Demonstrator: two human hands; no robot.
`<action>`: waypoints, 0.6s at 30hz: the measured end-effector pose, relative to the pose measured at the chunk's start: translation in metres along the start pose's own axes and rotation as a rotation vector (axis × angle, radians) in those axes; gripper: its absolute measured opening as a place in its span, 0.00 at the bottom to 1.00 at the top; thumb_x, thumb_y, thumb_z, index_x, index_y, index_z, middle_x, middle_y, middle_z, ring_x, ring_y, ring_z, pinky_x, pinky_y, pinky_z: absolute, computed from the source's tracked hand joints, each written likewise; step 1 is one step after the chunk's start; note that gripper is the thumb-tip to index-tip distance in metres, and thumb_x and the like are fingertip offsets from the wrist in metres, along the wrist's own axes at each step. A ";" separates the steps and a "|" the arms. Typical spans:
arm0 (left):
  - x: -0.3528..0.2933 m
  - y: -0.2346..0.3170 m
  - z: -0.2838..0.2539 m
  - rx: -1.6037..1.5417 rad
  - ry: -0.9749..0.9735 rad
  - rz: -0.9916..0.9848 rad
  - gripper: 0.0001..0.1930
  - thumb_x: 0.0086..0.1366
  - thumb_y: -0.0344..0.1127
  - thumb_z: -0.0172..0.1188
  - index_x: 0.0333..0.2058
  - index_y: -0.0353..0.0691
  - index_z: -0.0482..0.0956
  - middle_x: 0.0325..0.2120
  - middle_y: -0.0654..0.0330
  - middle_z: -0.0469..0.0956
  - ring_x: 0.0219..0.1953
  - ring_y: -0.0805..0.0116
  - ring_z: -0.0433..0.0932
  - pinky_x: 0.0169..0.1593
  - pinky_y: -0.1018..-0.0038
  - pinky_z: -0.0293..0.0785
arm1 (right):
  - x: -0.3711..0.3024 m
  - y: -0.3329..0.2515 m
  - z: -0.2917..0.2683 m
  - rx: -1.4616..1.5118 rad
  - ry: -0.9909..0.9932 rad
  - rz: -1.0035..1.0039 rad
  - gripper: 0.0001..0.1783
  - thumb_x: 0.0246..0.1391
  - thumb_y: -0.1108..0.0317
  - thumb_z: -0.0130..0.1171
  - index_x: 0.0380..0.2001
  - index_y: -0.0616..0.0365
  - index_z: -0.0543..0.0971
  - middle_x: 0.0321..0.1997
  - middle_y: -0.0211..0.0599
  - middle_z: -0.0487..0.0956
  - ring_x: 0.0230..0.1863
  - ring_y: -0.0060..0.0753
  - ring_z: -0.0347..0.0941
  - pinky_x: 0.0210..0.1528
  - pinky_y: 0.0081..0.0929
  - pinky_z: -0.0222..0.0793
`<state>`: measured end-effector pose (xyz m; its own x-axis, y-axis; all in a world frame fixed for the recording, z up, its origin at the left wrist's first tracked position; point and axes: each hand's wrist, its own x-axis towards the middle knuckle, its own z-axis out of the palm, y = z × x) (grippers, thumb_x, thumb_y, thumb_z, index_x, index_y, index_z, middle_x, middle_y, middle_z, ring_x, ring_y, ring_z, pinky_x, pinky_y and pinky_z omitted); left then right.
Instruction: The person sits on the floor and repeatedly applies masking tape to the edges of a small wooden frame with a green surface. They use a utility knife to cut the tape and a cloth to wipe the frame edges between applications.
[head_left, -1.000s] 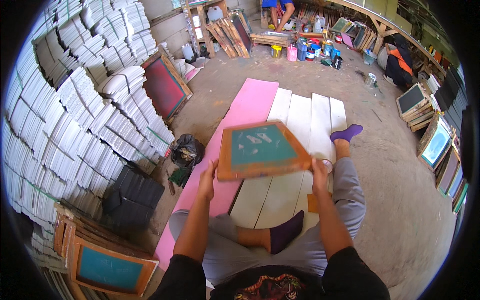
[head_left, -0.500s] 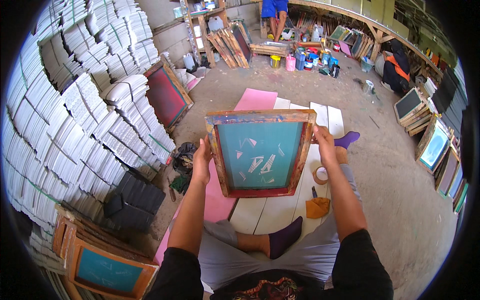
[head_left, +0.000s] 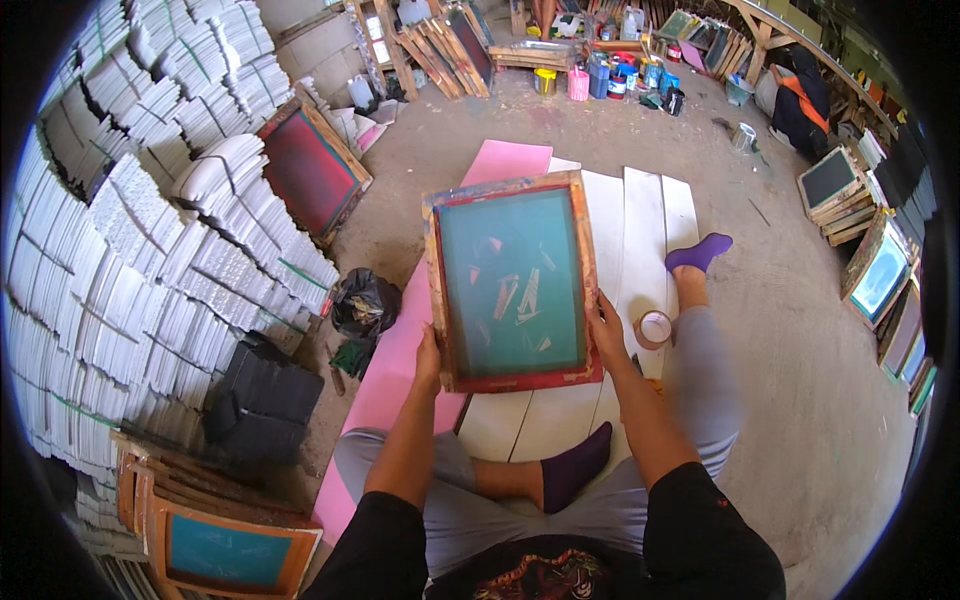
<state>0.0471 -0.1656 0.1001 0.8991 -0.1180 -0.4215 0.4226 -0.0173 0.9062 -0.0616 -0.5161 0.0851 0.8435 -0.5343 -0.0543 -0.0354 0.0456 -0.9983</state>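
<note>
A wooden screen printing frame [head_left: 515, 285] with teal mesh is held up in front of me, over pink and white sheets. Several pale, angular stencil shapes show in its mesh, and its wood is stained with paint. My left hand [head_left: 428, 360] grips the frame's lower left side. Lower on the right side, my right hand [head_left: 604, 330] is closed round the edge, fingers partly hidden behind the wood. A roll of brown tape [head_left: 653, 329] lies on the white sheets [head_left: 645, 240], just right of my right hand.
Tall stacks of white sheets [head_left: 150, 250] rise on the left, with a red-meshed frame [head_left: 312, 170] leaning beside them. A black plastic bag [head_left: 365, 303] sits near the pink sheet [head_left: 385, 390]. Paint cans [head_left: 600, 78] stand at the back. More frames [head_left: 880, 265] lean along the right.
The screen frame has turned and tilted in my hands. My right hand has slid down along its side and moved left. My right leg has shifted outward.
</note>
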 end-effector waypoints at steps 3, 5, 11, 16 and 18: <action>0.007 0.002 -0.010 0.006 -0.027 -0.054 0.47 0.73 0.73 0.36 0.66 0.31 0.68 0.59 0.48 0.74 0.59 0.56 0.74 0.63 0.64 0.68 | 0.002 0.003 0.010 -0.105 0.018 -0.043 0.37 0.69 0.53 0.58 0.71 0.66 0.63 0.73 0.48 0.66 0.70 0.34 0.65 0.70 0.29 0.60; 0.020 -0.009 -0.020 0.011 -0.033 -0.091 0.47 0.72 0.75 0.35 0.65 0.33 0.70 0.57 0.49 0.75 0.60 0.57 0.72 0.64 0.63 0.66 | -0.002 -0.002 0.019 -0.097 0.014 0.114 0.35 0.69 0.52 0.57 0.69 0.66 0.66 0.72 0.48 0.68 0.69 0.34 0.65 0.70 0.30 0.61; 0.021 -0.045 -0.003 0.140 0.033 0.016 0.42 0.76 0.66 0.41 0.65 0.27 0.68 0.61 0.44 0.74 0.62 0.54 0.73 0.65 0.66 0.67 | -0.021 0.065 0.021 -0.460 0.049 -0.028 0.33 0.68 0.50 0.57 0.64 0.65 0.72 0.67 0.53 0.71 0.67 0.44 0.68 0.68 0.35 0.63; 0.006 -0.058 0.000 0.514 0.174 0.306 0.34 0.70 0.53 0.60 0.63 0.29 0.70 0.61 0.40 0.73 0.64 0.48 0.71 0.67 0.62 0.66 | -0.032 0.068 0.028 -0.705 0.055 -0.203 0.35 0.61 0.45 0.62 0.62 0.60 0.75 0.64 0.62 0.71 0.69 0.60 0.62 0.71 0.48 0.58; -0.023 -0.035 0.007 1.055 0.130 0.636 0.34 0.65 0.48 0.67 0.61 0.30 0.72 0.60 0.40 0.73 0.64 0.46 0.71 0.66 0.60 0.67 | -0.064 0.037 0.035 -0.981 -0.032 -0.360 0.34 0.58 0.46 0.64 0.60 0.58 0.77 0.61 0.58 0.74 0.67 0.58 0.65 0.68 0.49 0.62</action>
<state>0.0109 -0.1693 0.0786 0.9410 -0.2998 0.1571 -0.3373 -0.7913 0.5100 -0.0981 -0.4502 0.0520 0.9038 -0.3572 0.2357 -0.1867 -0.8247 -0.5339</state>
